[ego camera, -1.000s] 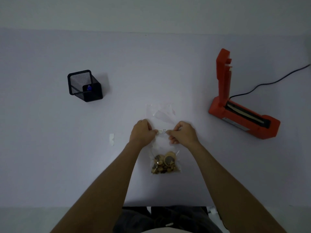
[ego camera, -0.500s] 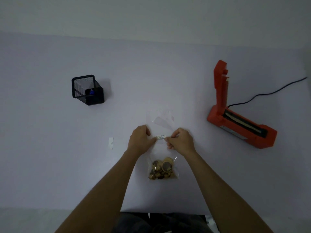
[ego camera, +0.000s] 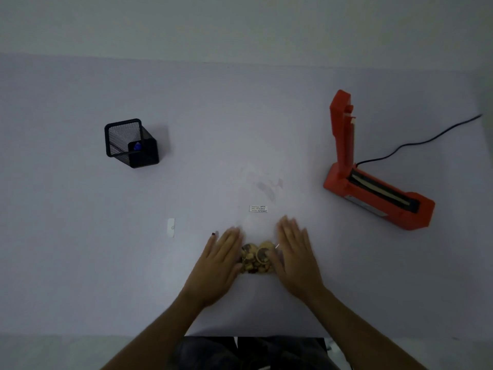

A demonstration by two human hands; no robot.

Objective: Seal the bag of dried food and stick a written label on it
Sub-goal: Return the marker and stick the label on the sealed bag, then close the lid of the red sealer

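The left hand (ego camera: 221,260) lay flat and spread, holding nothing, against the left side of the clear bag (ego camera: 257,222); the right hand (ego camera: 293,252) lay likewise flat and empty on the right. We noted the dried food (ego camera: 256,260) bunched at the bag's near end between both palms. The written label (ego camera: 258,208) sat on the bag's middle. We recorded a red heat sealer (ego camera: 373,193), arm raised, at right, a black mesh pen holder (ego camera: 130,142) at left, and a white backing strip (ego camera: 171,227) on the table (ego camera: 80,236).
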